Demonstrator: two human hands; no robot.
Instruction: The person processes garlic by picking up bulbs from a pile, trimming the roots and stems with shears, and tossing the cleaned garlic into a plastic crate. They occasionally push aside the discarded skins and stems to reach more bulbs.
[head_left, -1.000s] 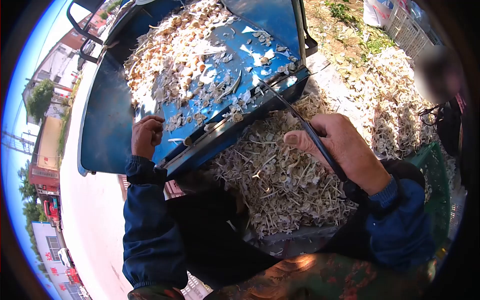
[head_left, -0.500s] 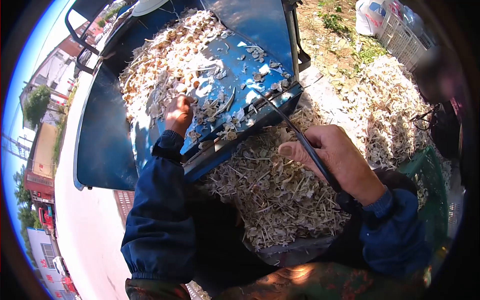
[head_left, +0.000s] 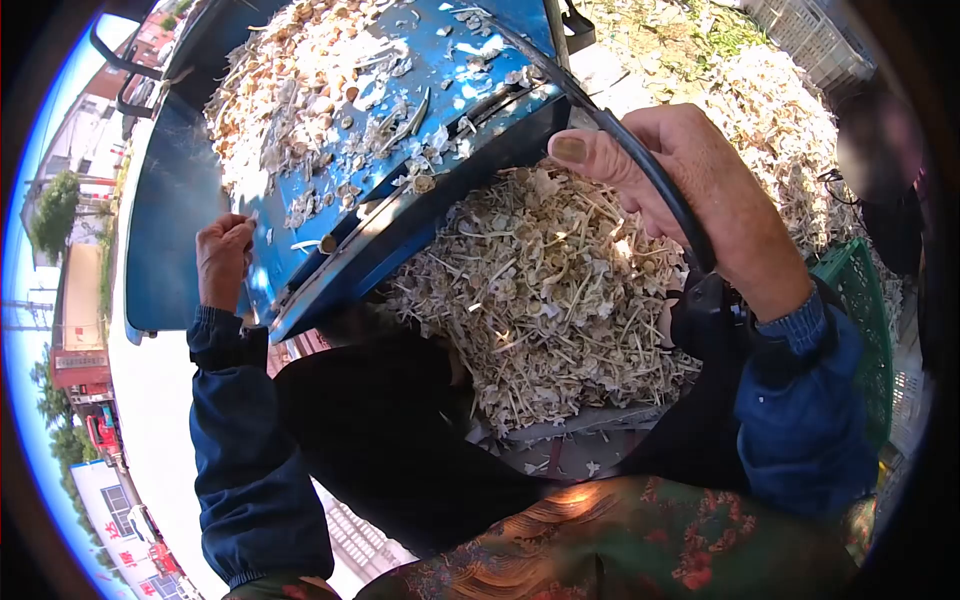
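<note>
My left hand [head_left: 224, 258] is closed at the left front edge of the blue metal tray [head_left: 385, 160]. A tiny pale bit shows at its fingertips; what it holds is otherwise hidden. Up the tray lies a heap of garlic bulbs [head_left: 285, 95] mixed with dry skins, and loose skins and stalk pieces are scattered over the blue surface. My right hand [head_left: 705, 190] grips a long, dark, curved rod-shaped tool [head_left: 650, 165], thumb stretched out beside it. The tool's thin far end reaches over the tray's right side. Its lower end passes beneath my wrist.
Between my legs a big mound of dry garlic skins and stalks [head_left: 560, 300] rises below the tray. More trimmings [head_left: 770, 130] are piled to the right. A green plastic crate [head_left: 860, 330] stands by my right arm, a pale crate [head_left: 810, 40] farther back. A person's dark clothing [head_left: 890, 235] appears at right.
My left hand has moved from the garlic heap left and down to the tray's edge. My right hand and the tool have shifted slightly up. The view has tilted down a little.
</note>
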